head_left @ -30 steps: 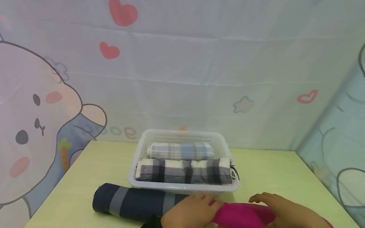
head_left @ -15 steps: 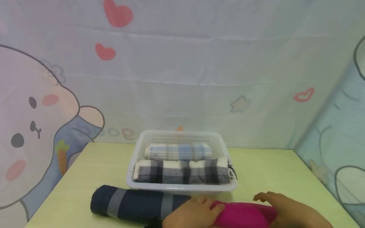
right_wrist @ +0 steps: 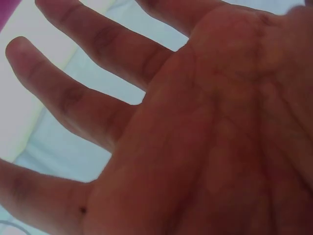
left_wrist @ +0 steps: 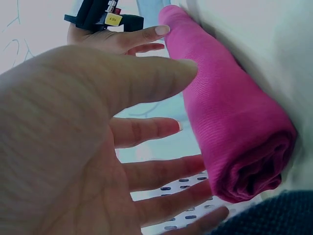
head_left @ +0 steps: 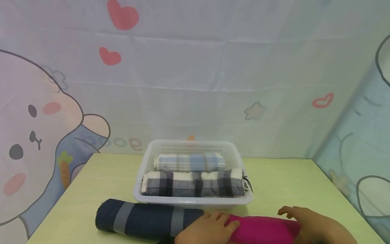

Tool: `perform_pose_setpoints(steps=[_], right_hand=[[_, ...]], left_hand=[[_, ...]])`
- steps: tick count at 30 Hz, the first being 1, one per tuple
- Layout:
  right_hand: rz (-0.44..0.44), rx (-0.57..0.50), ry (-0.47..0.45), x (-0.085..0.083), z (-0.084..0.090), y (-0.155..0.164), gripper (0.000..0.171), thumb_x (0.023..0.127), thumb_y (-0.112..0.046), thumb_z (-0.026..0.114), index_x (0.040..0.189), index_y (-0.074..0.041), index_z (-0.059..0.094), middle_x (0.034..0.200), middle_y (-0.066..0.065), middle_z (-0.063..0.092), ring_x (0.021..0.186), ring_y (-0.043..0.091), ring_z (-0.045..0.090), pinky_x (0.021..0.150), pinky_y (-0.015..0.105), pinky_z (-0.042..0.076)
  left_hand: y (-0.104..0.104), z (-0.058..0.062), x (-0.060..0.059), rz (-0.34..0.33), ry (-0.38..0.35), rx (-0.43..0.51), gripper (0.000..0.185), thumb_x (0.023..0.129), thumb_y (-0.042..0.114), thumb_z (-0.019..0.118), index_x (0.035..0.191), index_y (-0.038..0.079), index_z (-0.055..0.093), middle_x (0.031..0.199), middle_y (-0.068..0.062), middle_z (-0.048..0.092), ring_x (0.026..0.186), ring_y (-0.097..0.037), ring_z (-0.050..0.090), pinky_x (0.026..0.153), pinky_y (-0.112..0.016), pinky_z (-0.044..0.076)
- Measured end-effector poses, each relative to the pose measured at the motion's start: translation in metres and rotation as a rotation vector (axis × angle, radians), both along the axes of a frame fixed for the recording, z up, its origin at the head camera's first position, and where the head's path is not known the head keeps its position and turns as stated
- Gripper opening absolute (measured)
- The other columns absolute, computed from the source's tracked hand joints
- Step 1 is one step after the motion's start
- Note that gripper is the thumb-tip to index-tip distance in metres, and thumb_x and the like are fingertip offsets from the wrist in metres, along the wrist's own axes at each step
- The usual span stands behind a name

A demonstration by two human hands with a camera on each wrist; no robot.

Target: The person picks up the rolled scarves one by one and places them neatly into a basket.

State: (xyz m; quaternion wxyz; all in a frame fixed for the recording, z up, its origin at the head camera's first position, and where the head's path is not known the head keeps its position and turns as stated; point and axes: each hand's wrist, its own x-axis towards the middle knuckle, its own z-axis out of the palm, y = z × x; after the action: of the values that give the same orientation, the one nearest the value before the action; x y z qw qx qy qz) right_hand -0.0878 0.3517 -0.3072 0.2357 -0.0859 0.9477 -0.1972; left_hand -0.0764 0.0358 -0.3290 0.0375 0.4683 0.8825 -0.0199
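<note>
A tightly rolled magenta cloth (head_left: 265,230) lies on the table between my two hands at the front. In the left wrist view its spiral end faces the camera. My left hand (head_left: 207,228) is at the roll's left end, its straight, spread fingers and thumb (left_wrist: 142,78) overlapping the cloth's edge in that wrist view. Around the right end is my right hand (head_left: 318,225), fingers spread and slightly bent, thumb side close against the cloth. The right wrist view shows mostly its palm (right_wrist: 195,132). The front of the roll is cut off by the head view's lower edge.
A navy roll with grey stripes (head_left: 146,218) lies left of the magenta one, partly behind my left hand. Behind stands a white basket (head_left: 195,200) holding a grey-and-white checked roll (head_left: 182,184) and a blue plaid roll (head_left: 189,162). A printed curtain (head_left: 189,67) hangs behind the table.
My right hand has shifted slightly right along the magenta roll, and more of the cloth shows between the hands. The left hand has barely moved. The head view has turned a little.
</note>
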Motion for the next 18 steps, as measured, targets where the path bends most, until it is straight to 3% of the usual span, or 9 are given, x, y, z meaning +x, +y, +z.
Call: perform_pose_setpoints(steps=[7, 18], right_hand=[[-0.009, -0.017, -0.047, -0.003, -0.003, 0.005, 0.063, 0.067, 0.002, 0.083, 0.123, -0.011, 0.058, 0.116, 0.01, 0.061, 0.102, 0.029, 0.057, 0.081, 0.047, 0.053], [-0.021, -0.016, -0.089, -0.005, -0.006, 0.015, 0.061, 0.068, -0.007, 0.087, 0.121, -0.009, 0.058, 0.11, 0.009, 0.063, 0.097, 0.027, 0.059, 0.081, 0.05, 0.054]], left_hand=[[0.002, -0.003, 0.0, -0.016, -0.03, 0.004, 0.05, 0.101, 0.054, 0.046, 0.142, 0.025, 0.048, 0.132, 0.006, 0.059, 0.125, -0.012, 0.053, 0.101, -0.024, 0.048], [0.005, -0.011, -0.001, -0.009, -0.026, -0.024, 0.056, 0.1, 0.061, 0.04, 0.145, 0.026, 0.044, 0.135, 0.004, 0.055, 0.127, -0.015, 0.049, 0.103, -0.027, 0.047]])
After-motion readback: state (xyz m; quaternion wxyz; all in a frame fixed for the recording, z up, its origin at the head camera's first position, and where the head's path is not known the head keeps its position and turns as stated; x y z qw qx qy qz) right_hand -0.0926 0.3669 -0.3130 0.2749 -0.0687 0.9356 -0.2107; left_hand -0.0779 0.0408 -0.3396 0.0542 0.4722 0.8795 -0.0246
